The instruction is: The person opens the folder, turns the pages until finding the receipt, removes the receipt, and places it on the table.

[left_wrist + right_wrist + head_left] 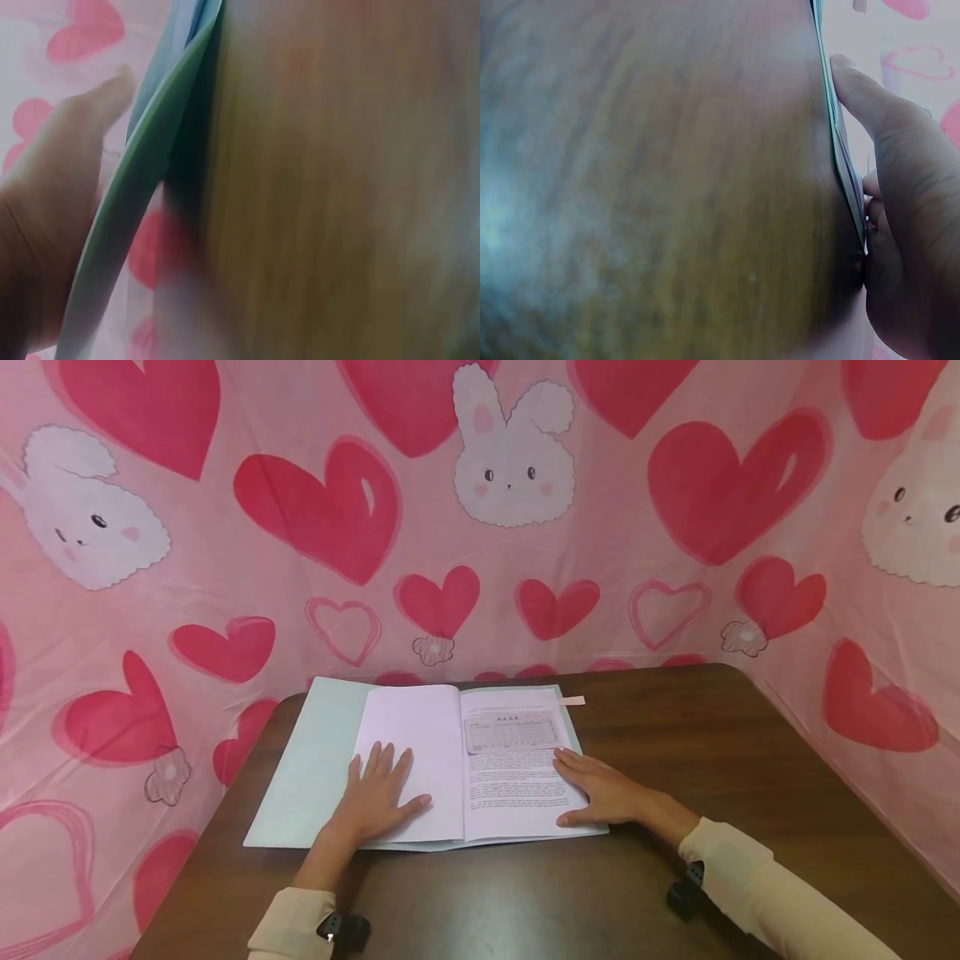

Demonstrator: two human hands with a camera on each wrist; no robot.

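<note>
In front of me is a dark brown, wood-grained tabletop (697,735), rounded at its far corners and shiny along my near side. Directly on it, toward my left, a pale green folder (295,777) lies open.

From the head camera, soft, fairly even indoor light covers the pink curtain (510,552). The pages (412,718) are the brightest surface, pale lilac-white, and the print (517,785) is too small and soft to read. A hazy patch of glare lies on the near middle of the dark table (480,902); the light's exact source cannot be told. Both wrist views are dimmer and hazy, with the wood grain smeared by blur and the curtain washed out. In the left one, dark shadow lies along the folder (135,180). In the right one, bluish-white glare spreads over the table, well apart from the shaded right hand (922,195).
</note>
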